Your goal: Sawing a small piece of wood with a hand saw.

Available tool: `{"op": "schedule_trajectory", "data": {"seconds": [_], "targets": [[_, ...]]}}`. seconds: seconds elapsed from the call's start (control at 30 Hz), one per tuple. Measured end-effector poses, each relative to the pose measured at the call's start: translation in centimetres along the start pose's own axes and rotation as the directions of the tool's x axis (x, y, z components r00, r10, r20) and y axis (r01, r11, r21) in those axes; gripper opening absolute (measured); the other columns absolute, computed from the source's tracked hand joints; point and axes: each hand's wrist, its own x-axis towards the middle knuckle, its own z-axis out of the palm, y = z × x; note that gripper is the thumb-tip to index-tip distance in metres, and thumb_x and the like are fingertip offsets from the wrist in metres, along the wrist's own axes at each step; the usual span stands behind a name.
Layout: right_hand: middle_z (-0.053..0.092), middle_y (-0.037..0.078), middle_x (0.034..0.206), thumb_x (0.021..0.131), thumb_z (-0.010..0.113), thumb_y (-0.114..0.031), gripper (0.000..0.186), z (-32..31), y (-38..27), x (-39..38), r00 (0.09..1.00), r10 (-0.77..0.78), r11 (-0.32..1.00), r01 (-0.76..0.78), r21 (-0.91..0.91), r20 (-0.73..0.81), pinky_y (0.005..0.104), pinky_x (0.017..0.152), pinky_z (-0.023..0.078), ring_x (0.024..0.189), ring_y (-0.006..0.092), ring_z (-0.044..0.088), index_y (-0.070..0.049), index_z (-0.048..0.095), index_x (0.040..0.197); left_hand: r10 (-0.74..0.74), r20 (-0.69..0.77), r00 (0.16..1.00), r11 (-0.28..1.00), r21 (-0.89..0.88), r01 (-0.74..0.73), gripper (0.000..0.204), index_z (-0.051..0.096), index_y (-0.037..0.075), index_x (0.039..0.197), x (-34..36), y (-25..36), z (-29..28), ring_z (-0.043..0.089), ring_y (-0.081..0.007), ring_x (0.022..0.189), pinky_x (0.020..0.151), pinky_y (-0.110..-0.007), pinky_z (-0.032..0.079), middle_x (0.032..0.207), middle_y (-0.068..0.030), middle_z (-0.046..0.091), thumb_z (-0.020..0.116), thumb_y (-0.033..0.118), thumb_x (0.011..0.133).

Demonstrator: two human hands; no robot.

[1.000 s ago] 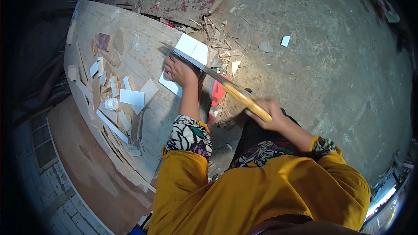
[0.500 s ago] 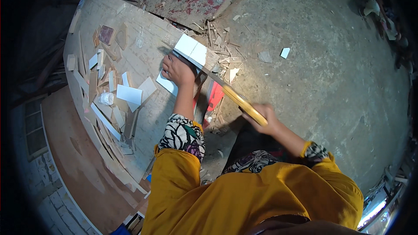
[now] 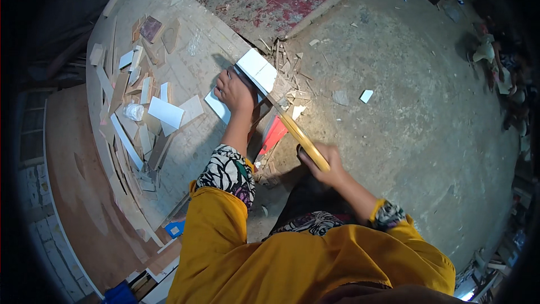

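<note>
In the head view, the left hand lies with bent fingers over the board at the right corner of the table, just beside the blade; its palm is hidden, so whether it grips or only presses I cannot tell. The right hand is wrapped round the handle of the saw, out past the table's edge. Long, light strokes along one line should cut cleanest, the board pressed flat and the left fingers well back from the teeth.

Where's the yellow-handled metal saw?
Centre of the head view: the saw is gripped in the right hand, its blade between the left hand and a flat white board.
</note>
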Motion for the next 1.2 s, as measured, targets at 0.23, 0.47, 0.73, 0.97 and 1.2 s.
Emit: {"op": "schedule_trajectory", "data": {"seconds": [0.23, 0.47, 0.73, 0.97, 1.2], "targets": [[0.054, 0.016, 0.066, 0.079, 0.07, -0.017, 0.02, 0.7, 0.3, 2.1, 0.998, -0.012, 1.0, 0.014, -0.027, 0.068, 0.039, 0.049, 0.043, 0.057, 0.0379, 0.056, -0.005, 0.055, 0.075, 0.03, -0.065, 0.997, 0.994, -0.105, -0.037, 0.03, 0.057, 0.008, 0.116, 0.4, -1.2, 1.6, 0.043, -0.0218, 0.122, 0.101, -0.045, 0.029, 0.127, -0.0057, 0.049, 0.041, 0.015, 0.092], [0.053, 0.015, 0.063, 0.08, 0.068, -0.013, 0.018, 0.3, -1.1, -1.5, 0.999, -0.054, 0.991, 0.053, -0.124, 0.002, 0.0383, 0.049, 0.043, 0.056, 0.0378, 0.056, -0.004, 0.054, 0.074, 0.009, -0.031, 0.999, 1.0, -0.002, -0.009, 0.031, 0.06, 0.007, 0.116, 1.0, -0.1, 0.7, 0.048, -0.0236, 0.116, 0.098, -0.043, 0.032, 0.123, -0.0054, 0.053, 0.043, 0.016, 0.091], [0.05, 0.014, 0.061, 0.079, 0.069, -0.012, 0.017, -3.6, -1.1, 0.1, 0.988, 0.067, 0.997, -0.061, -0.045, 0.138, 0.0372, 0.049, 0.043, 0.051, 0.0338, 0.053, -0.004, 0.054, 0.075, 0.029, -0.037, 0.999, 0.999, 0.032, -0.028, 0.029, 0.058, 0.009, 0.115, 1.0, -0.1, 0.0, 0.049, -0.0246, 0.114, 0.095, -0.043, 0.034, 0.121, -0.0063, 0.053, 0.042, 0.016, 0.091], [0.054, 0.014, 0.065, 0.078, 0.07, -0.011, 0.014, -2.1, -2.4, -5.8, 0.997, 0.06, 0.996, -0.056, -0.068, 0.05, 0.0377, 0.05, 0.045, 0.056, 0.0351, 0.056, -0.006, 0.057, 0.078, 0.09, -0.015, 0.996, 0.996, 0.007, -0.09, 0.032, 0.057, 0.01, 0.118, -4.3, 0.9, -0.5, 0.045, -0.0222, 0.118, 0.099, -0.044, 0.028, 0.123, -0.0051, 0.051, 0.045, 0.016, 0.089], [0.055, 0.016, 0.067, 0.079, 0.069, -0.015, 0.015, 1.6, -0.9, 0.7, 0.998, -0.03, 0.978, 0.042, -0.206, 0.062, 0.039, 0.052, 0.045, 0.059, 0.037, 0.057, -0.005, 0.058, 0.079, 0.115, -0.054, 0.992, 0.99, -0.076, -0.119, 0.029, 0.063, 0.008, 0.108, -2.5, -1.4, 1.6, 0.045, -0.0218, 0.116, 0.101, -0.047, 0.026, 0.121, -0.0043, 0.049, 0.047, 0.014, 0.085]]}}
